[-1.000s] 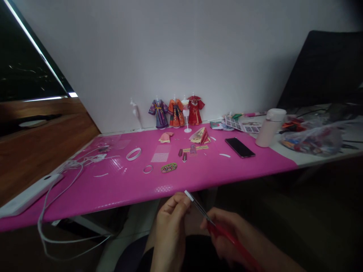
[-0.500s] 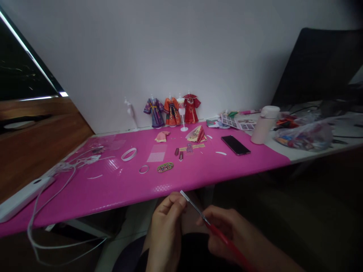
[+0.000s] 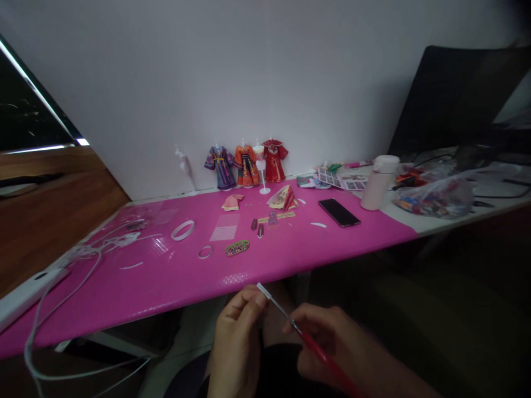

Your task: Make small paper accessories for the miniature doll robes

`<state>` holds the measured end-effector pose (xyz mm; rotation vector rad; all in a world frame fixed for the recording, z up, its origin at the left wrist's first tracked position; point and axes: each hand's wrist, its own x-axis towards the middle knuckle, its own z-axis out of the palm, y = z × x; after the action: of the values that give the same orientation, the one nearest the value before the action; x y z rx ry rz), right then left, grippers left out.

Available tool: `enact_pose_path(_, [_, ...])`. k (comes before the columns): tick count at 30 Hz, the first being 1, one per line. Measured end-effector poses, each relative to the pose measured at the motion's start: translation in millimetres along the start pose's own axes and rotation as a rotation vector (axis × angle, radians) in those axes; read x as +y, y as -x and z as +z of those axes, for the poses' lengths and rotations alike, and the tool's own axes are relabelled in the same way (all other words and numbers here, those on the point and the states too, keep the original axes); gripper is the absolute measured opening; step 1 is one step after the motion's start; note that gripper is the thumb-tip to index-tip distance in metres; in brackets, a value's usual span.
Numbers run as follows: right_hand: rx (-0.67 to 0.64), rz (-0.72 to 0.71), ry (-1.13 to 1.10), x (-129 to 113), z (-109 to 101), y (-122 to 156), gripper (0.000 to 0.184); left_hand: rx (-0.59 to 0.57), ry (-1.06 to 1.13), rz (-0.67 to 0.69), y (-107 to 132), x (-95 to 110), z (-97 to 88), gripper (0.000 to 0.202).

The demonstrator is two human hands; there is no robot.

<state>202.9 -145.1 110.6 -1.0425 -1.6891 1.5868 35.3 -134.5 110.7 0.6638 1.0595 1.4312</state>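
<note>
My right hand (image 3: 332, 345) grips red-handled scissors (image 3: 307, 344) below the front edge of the pink table (image 3: 174, 276); the thin metal blades (image 3: 276, 303) point up and left. My left hand (image 3: 238, 337) is pinched at the blade tips, its fingers pressed together on something too small to make out. Both hands hover over my lap, in front of the table. On the table lie small paper garment pieces (image 3: 283, 198), a beaded oval (image 3: 237, 247) and two rings (image 3: 183, 230).
Miniature costumes on stands (image 3: 244, 164) line the wall. A black phone (image 3: 339, 212), a pale bottle (image 3: 378, 182), sticker sheets (image 3: 340, 179) and a plastic bag of items (image 3: 435, 198) lie right. White cables (image 3: 83, 260) and a white box (image 3: 25, 293) lie left. A dark chair back (image 3: 460, 94) stands far right.
The view has drifted right and slightly up, so everything on the table sits further left. Both hands keep the same hold on the scissors and the pinched bit.
</note>
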Motion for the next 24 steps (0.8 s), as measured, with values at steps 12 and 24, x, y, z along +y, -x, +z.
enact_pose_path(12, [0.020,-0.011,0.088,-3.5,-1.3,0.6,0.017,-0.104,-0.057,-0.038,-2.6,-0.9,-9.0,0.020])
enact_pose_path(24, [0.038,-0.034,0.030,-1.4,1.4,0.1,0.019,-0.033,-0.083,-0.039,-4.1,-2.3,-8.0,0.027])
